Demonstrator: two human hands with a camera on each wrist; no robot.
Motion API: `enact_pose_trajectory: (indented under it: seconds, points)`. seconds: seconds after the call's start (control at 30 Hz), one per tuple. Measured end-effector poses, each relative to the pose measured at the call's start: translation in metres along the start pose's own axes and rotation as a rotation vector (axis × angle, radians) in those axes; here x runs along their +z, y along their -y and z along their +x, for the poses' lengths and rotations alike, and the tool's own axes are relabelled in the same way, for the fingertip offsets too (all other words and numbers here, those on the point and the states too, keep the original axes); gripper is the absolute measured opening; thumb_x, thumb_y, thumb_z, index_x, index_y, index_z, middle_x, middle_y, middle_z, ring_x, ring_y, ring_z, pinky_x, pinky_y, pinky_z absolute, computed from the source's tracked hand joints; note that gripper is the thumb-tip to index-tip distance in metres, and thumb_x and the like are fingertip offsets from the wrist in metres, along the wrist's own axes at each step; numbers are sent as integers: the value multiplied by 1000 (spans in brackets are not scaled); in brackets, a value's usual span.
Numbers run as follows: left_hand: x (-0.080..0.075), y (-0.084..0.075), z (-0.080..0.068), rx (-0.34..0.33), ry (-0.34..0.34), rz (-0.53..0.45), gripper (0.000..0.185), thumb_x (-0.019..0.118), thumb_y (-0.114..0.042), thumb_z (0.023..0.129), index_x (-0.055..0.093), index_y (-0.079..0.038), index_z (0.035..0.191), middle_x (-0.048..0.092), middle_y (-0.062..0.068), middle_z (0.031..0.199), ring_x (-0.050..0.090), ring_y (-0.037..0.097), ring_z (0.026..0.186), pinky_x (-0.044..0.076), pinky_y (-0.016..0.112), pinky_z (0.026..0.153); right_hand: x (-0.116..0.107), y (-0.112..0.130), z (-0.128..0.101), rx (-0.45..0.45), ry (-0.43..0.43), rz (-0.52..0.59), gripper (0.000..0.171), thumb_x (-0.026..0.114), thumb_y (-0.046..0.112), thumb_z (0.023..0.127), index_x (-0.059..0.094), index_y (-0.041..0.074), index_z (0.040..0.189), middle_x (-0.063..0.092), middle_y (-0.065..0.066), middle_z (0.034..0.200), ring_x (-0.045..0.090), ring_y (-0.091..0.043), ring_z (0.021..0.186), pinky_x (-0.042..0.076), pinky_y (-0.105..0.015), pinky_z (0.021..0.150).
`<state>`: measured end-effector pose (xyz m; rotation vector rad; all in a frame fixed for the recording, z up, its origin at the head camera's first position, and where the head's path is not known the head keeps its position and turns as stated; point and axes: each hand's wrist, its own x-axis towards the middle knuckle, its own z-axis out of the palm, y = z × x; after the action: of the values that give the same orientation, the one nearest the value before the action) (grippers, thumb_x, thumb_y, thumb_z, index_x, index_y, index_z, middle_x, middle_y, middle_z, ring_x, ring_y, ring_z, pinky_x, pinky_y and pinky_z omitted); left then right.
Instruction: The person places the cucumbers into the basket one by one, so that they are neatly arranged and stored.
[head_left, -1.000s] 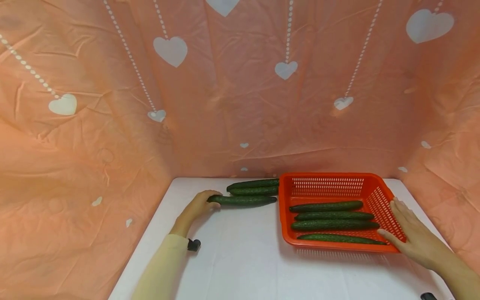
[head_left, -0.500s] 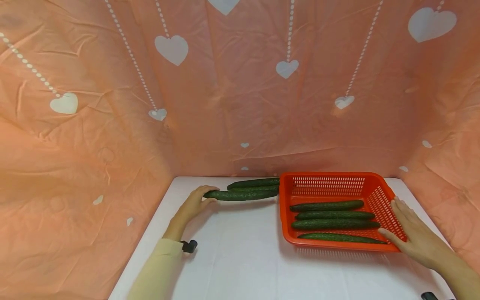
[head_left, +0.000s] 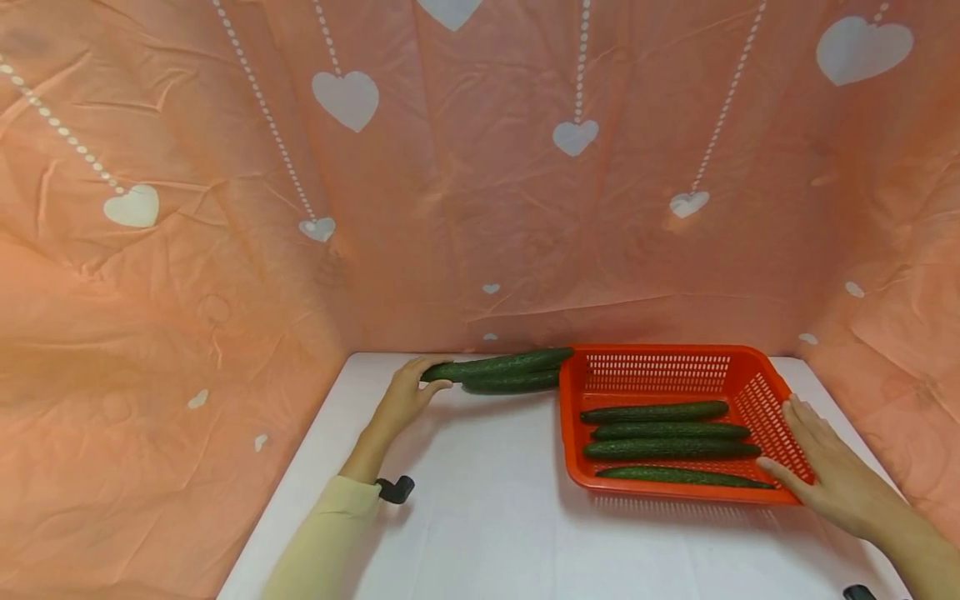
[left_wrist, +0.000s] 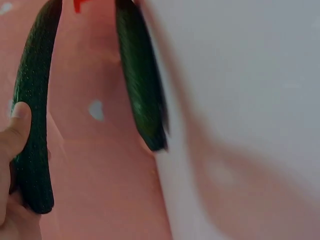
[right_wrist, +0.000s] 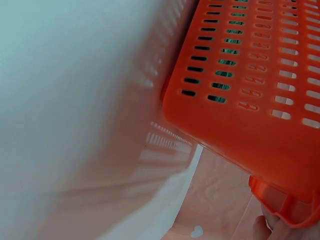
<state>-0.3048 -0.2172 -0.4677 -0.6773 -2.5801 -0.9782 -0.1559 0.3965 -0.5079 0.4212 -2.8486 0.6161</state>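
Note:
My left hand (head_left: 403,402) pinches a long green cucumber (head_left: 517,362) near its left end. It is raised and slants up, its far end overlapping the basket's back left corner in the head view. Below it another cucumber (head_left: 513,383) lies on the white table; the left wrist view shows that cucumber (left_wrist: 140,75) apart from the held one (left_wrist: 34,100). My right hand (head_left: 840,483) rests at the right rim of a red plastic basket (head_left: 567,433), fingers straight and thumb spread. Inside the basket lie several cucumbers (head_left: 671,449), side by side.
The white table (head_left: 480,517) backs onto an orange-pink cloth (head_left: 450,250) printed with hearts, which also rises at both sides. Slotted walls of the basket show in the right wrist view, with its rim handle (right_wrist: 285,202) near my fingers.
My left hand has lifted the front cucumber off the table and moved it back, over the ones behind, its far end rising toward the basket. My right hand stays at the rim.

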Motion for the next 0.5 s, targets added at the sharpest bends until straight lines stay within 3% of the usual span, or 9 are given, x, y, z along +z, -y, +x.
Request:
enact_pose_trajectory:
  seconds: [0.23, 0.5]
  points:
    - [13, -31, 14, 7, -15, -25, 41, 82, -18, 95, 74, -8, 134, 72, 15, 135, 62, 38, 133, 48, 57, 114, 1, -1, 0, 3, 3, 5, 96, 66, 36, 106, 8, -9, 167, -4, -29, 176, -11, -40, 164, -23, -17, 116]
    - [32, -64, 30, 18, 38, -48, 42, 81, -21, 96, 73, -8, 135, 71, 14, 135, 63, 36, 130, 51, 55, 110, 0, -1, 0, 16, 24, 17, 95, 64, 38, 108, 6, -9, 167, -6, -29, 176, -12, -42, 163, -24, -22, 117]
